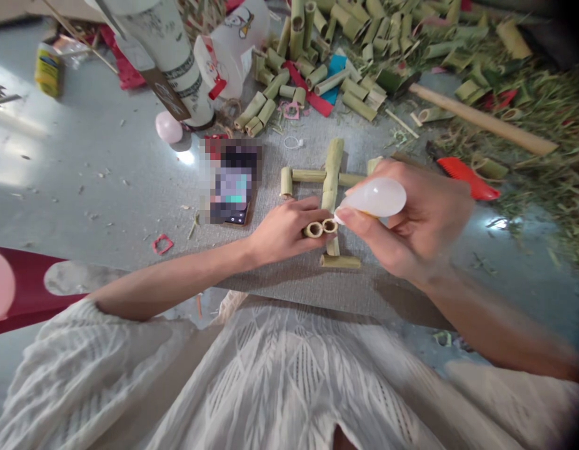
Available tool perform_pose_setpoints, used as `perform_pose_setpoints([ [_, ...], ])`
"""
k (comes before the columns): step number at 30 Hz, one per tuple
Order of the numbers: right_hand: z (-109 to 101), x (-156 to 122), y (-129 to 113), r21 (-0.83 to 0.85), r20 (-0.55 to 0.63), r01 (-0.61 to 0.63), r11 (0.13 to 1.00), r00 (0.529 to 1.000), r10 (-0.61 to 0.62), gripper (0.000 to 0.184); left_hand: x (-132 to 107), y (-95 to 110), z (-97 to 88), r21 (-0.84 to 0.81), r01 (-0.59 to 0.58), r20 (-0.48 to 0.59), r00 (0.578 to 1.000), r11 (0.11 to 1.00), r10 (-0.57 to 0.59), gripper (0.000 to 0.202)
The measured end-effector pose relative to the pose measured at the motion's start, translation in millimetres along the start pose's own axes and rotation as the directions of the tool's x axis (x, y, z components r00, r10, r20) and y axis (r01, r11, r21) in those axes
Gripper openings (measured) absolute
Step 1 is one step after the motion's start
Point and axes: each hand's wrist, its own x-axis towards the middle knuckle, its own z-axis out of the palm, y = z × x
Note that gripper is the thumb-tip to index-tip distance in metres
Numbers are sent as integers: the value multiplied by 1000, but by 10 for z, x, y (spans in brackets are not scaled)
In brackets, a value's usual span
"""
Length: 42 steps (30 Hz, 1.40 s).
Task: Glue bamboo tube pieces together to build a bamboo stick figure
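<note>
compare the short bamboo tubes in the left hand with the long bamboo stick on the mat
The short bamboo tubes are pinched in the left hand, hollow ends facing the camera; the long bamboo stick lies flat on the grey mat, side-on. The tubes are much shorter. The right hand aims a squeeze bottle at the tubes, not the stick. Both are pale green bamboo.

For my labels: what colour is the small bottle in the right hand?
The bottle in the right hand is translucent white; head view.
</note>
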Motion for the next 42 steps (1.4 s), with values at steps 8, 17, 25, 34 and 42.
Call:
perform_pose_setpoints([
  [8, -11, 7, -29, -23, -9, -8, 1000, 1000, 7, 27, 5, -5, 8, -47, -16, -16, 1000, 999, 15, 28],
  [17, -38, 0, -99, -7, 27, -30, 1000, 999, 31, 31, -5, -10, 14, -43, 5, -2, 1000, 999, -5, 29],
  [25, -28, -46, -89, 9, 10, -56, 998, 998, 56, 32, 0, 3, 2, -50, 10, 10, 1000, 999, -10, 31],
  [34, 37, -16, -91, 9, 20, 13, 1000, 1000, -13, 18, -15, -27, 22, -12, 10, 11, 1000, 1000, -9, 26],
  [42, -29, -54, -94, 14, 20, 15, 1000, 1000, -16, 17, -6, -18, 13, -48, -14, -5, 1000, 999, 14, 28],
])
